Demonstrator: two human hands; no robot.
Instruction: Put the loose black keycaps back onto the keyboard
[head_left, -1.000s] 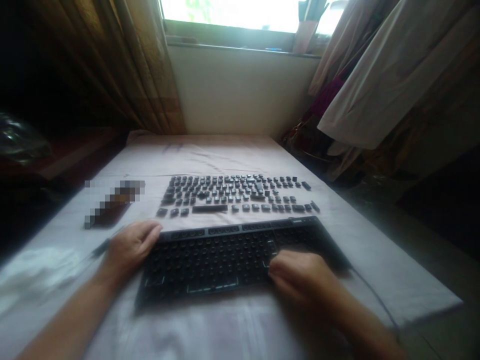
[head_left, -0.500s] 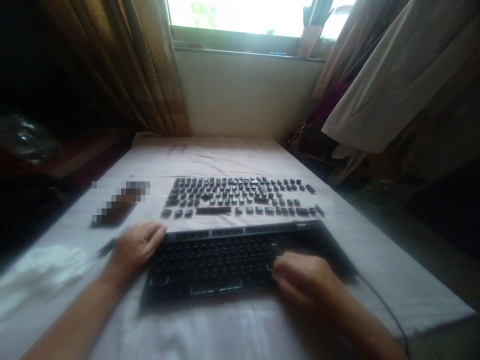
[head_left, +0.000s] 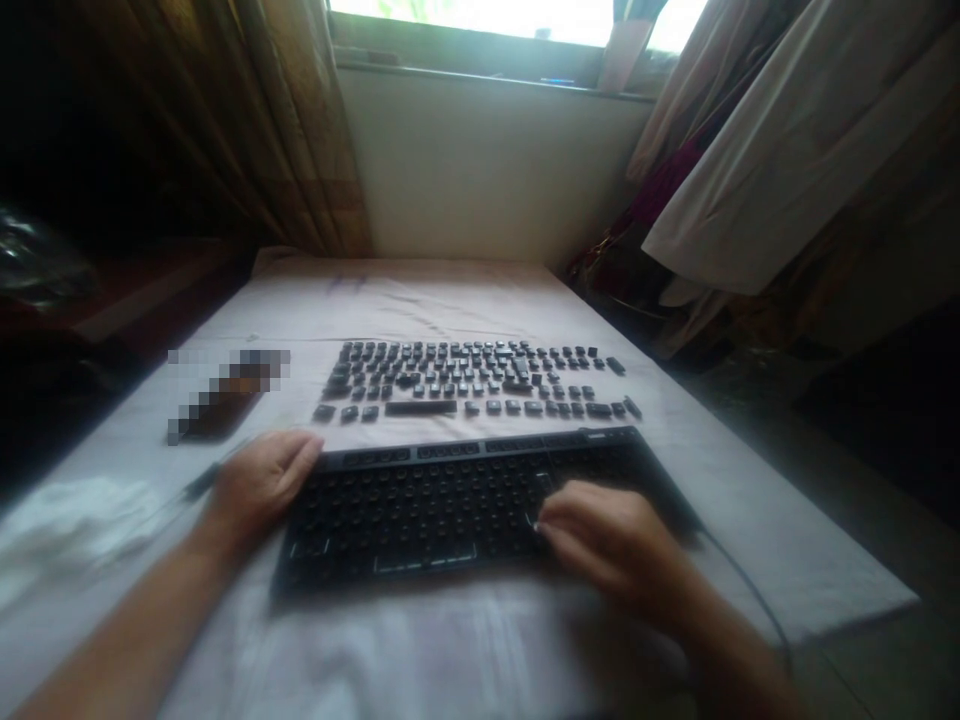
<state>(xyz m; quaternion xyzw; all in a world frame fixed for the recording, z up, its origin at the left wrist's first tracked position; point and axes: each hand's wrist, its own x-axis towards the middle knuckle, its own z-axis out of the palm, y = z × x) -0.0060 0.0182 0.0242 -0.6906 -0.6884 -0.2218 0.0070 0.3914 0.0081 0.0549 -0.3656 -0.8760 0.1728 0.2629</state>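
A black keyboard (head_left: 420, 510) stripped of its keycaps lies across the cloth, with bare key posts and a few thin metal wires showing. My left hand (head_left: 259, 485) is closed on its far left corner, thumb along the top edge. Over the right-middle part of the keys, my right hand (head_left: 596, 530) is closed in a pinch, its fingertips close to a metal wire (head_left: 534, 522). Whatever those fingers hold, if anything, is hidden. Beyond the keyboard, the loose black keycaps (head_left: 450, 370) are set out in rows, with a long space bar (head_left: 420, 408) in the front row.
A white cloth (head_left: 465, 650) covers the table. At the left are a blurred-out dark object (head_left: 229, 400), a dark cable end (head_left: 201, 482) and a crumpled white cloth or bag (head_left: 82, 525). The keyboard's cable (head_left: 750, 590) runs off the right. Curtains and hanging clothes flank the window.
The view has shifted slightly, so everything sits a little higher and further left. My left hand keeps its hold; my right hand stays pinched over the same area of the keyboard.
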